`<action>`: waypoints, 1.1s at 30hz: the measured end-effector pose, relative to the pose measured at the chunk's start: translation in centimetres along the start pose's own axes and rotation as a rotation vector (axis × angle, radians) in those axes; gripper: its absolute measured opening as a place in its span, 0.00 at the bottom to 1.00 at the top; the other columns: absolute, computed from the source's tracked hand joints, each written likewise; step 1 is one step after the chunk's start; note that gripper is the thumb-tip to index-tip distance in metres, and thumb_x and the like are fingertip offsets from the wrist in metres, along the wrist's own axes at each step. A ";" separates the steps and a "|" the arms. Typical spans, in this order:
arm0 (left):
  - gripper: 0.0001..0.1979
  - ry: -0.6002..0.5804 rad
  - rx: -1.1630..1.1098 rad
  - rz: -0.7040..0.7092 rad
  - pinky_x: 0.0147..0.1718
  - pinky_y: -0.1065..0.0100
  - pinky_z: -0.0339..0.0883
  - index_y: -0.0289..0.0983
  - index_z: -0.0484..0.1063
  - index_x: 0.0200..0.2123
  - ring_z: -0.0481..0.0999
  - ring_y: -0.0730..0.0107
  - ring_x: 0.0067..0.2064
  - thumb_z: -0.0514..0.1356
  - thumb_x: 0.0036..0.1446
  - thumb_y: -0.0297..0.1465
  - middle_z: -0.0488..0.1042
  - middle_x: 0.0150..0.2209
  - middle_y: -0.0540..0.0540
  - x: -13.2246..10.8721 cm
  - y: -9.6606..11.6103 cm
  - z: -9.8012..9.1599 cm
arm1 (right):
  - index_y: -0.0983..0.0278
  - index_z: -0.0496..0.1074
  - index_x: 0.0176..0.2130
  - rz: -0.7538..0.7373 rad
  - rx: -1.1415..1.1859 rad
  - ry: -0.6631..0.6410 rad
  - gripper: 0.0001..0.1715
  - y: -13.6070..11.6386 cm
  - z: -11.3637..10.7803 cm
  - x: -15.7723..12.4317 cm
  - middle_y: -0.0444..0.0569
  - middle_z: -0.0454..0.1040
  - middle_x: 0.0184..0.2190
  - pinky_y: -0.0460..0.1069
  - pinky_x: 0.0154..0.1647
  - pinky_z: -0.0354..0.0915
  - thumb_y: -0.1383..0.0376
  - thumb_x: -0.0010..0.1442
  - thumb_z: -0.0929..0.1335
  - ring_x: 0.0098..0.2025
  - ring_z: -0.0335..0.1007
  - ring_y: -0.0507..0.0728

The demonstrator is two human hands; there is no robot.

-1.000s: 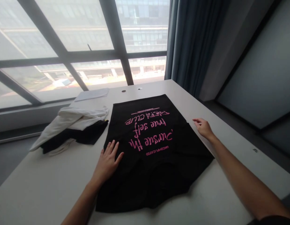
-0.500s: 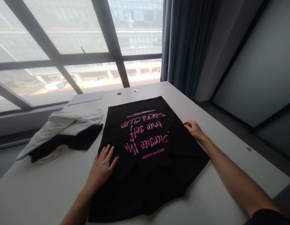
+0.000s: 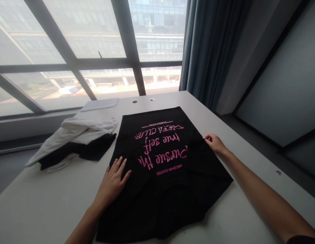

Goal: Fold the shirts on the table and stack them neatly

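A black T-shirt (image 3: 157, 189) with pink lettering lies spread on the white table, its neck end toward me and the print upside down from here. My left hand (image 3: 113, 179) rests flat on its left edge, fingers stretched out. On the opposite side, my right hand (image 3: 214, 143) pinches the shirt's right edge between thumb and fingers. Slight creases run across the cloth from that pinch. The shirt's far hem lies straight across the table.
Left of the shirt is a loose pile of white and black clothes (image 3: 78, 135). Behind it lies a flat pale sheet (image 3: 99, 104). Two round cable holes, one a dark hole (image 3: 134, 101), sit near the table's far edge. A window and a blue curtain (image 3: 210, 54) stand beyond.
The view has shifted slightly to the left, so everything appears further right. My right hand has closed its pinch on the shirt's edge, while my left hand stays flat on the cloth.
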State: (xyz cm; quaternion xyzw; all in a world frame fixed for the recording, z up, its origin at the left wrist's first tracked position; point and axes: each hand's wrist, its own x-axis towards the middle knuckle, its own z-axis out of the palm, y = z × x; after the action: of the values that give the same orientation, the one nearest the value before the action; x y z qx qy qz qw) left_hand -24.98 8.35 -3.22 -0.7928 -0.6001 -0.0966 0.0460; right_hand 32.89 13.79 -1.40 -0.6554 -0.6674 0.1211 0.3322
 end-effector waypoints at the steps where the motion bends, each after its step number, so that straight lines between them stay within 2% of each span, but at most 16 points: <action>1: 0.33 0.003 -0.001 -0.001 0.65 0.40 0.54 0.34 0.60 0.69 0.53 0.45 0.72 0.48 0.68 0.46 0.54 0.71 0.37 0.0 0.0 0.0 | 0.63 0.74 0.35 0.003 0.006 0.026 0.11 -0.3 -0.1 -0.1 0.51 0.77 0.35 0.52 0.40 0.69 0.60 0.58 0.65 0.34 0.72 0.58; 4: 0.32 0.006 -0.004 -0.006 0.64 0.41 0.55 0.34 0.61 0.69 0.55 0.45 0.71 0.49 0.68 0.45 0.55 0.71 0.37 -0.1 0.1 -0.1 | 0.64 0.76 0.41 -0.037 -0.048 0.156 0.16 -1.8 -0.4 -0.5 0.55 0.78 0.41 0.57 0.49 0.70 0.61 0.62 0.62 0.42 0.74 0.61; 6: 0.32 0.008 -0.006 -0.004 0.65 0.41 0.55 0.35 0.61 0.69 0.55 0.45 0.71 0.49 0.68 0.45 0.55 0.71 0.37 -0.1 0.1 -0.2 | 0.64 0.76 0.47 -0.108 -0.119 0.184 0.20 -3.3 -0.3 -1.2 0.57 0.77 0.47 0.59 0.57 0.67 0.61 0.66 0.59 0.51 0.72 0.63; 8: 0.32 0.009 -0.008 -0.001 0.65 0.41 0.55 0.35 0.60 0.69 0.55 0.45 0.71 0.49 0.68 0.45 0.55 0.71 0.37 -0.1 0.2 -0.2 | 0.65 0.72 0.57 -0.174 -0.201 0.113 0.26 -4.7 0.5 -2.1 0.59 0.73 0.58 0.60 0.64 0.61 0.57 0.69 0.58 0.61 0.66 0.64; 10: 0.32 0.003 -0.009 -0.001 0.65 0.41 0.55 0.35 0.60 0.69 0.54 0.45 0.71 0.49 0.68 0.45 0.54 0.72 0.37 -0.1 0.2 -0.2 | 0.67 0.64 0.66 -0.188 -0.305 -0.012 0.33 -5.7 1.7 -3.0 0.59 0.62 0.67 0.62 0.69 0.54 0.52 0.71 0.57 0.69 0.55 0.65; 12: 0.32 -0.004 -0.008 -0.006 0.65 0.41 0.55 0.35 0.60 0.69 0.54 0.45 0.72 0.49 0.68 0.45 0.54 0.72 0.37 -0.1 0.2 -0.2 | 0.68 0.58 0.70 -0.163 -0.407 -0.137 0.39 -6.2 3.0 -3.8 0.60 0.54 0.71 0.64 0.72 0.48 0.49 0.71 0.56 0.73 0.47 0.66; 15: 0.32 -0.007 -0.007 -0.005 0.65 0.40 0.55 0.34 0.60 0.69 0.54 0.44 0.71 0.49 0.68 0.45 0.55 0.71 0.36 -0.1 0.4 -0.6 | 0.69 0.55 0.71 -0.145 -0.485 -0.221 0.40 -6.1 3.9 -4.4 0.60 0.50 0.72 0.66 0.72 0.45 0.48 0.71 0.55 0.74 0.42 0.65; 19: 0.31 0.033 0.000 0.038 0.65 0.39 0.53 0.34 0.60 0.69 0.53 0.44 0.72 0.49 0.69 0.44 0.55 0.71 0.35 -0.3 1.4 -2.1 | 0.66 0.51 0.73 -0.190 -0.483 -0.163 0.39 -6.5 3.4 -4.7 0.57 0.48 0.73 0.67 0.72 0.44 0.49 0.72 0.54 0.75 0.40 0.64; 23: 0.31 0.026 -0.045 0.099 0.68 0.43 0.50 0.36 0.54 0.72 0.49 0.50 0.73 0.48 0.71 0.44 0.53 0.72 0.38 -0.7 3.9 -3.4 | 0.65 0.49 0.73 -0.242 -0.454 -0.146 0.39 -7.4 3.9 -5.6 0.56 0.46 0.74 0.67 0.72 0.45 0.48 0.72 0.53 0.75 0.38 0.64; 27: 0.32 -0.059 -0.079 0.134 0.68 0.44 0.49 0.38 0.50 0.73 0.48 0.52 0.74 0.48 0.72 0.45 0.50 0.73 0.40 -1.1 5.9 -3.1 | 0.63 0.47 0.74 -0.254 -0.454 -0.192 0.41 -7.6 5.3 -6.6 0.56 0.48 0.73 0.69 0.71 0.44 0.47 0.72 0.55 0.75 0.40 0.66; 33: 0.33 -0.094 -0.081 0.134 0.69 0.44 0.47 0.39 0.48 0.73 0.47 0.52 0.74 0.48 0.71 0.46 0.48 0.74 0.40 -1.3 6.3 -2.9 | 0.64 0.42 0.75 -0.257 -0.412 -0.150 0.41 -8.1 5.4 -7.0 0.57 0.48 0.73 0.69 0.71 0.45 0.49 0.72 0.54 0.74 0.42 0.66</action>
State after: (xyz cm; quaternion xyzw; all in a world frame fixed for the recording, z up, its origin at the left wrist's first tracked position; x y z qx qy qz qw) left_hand -19.57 4.88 -0.37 -0.8361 -0.5426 -0.0800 -0.0081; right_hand 22.70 7.67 -2.61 -0.6080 -0.7788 -0.0123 0.1538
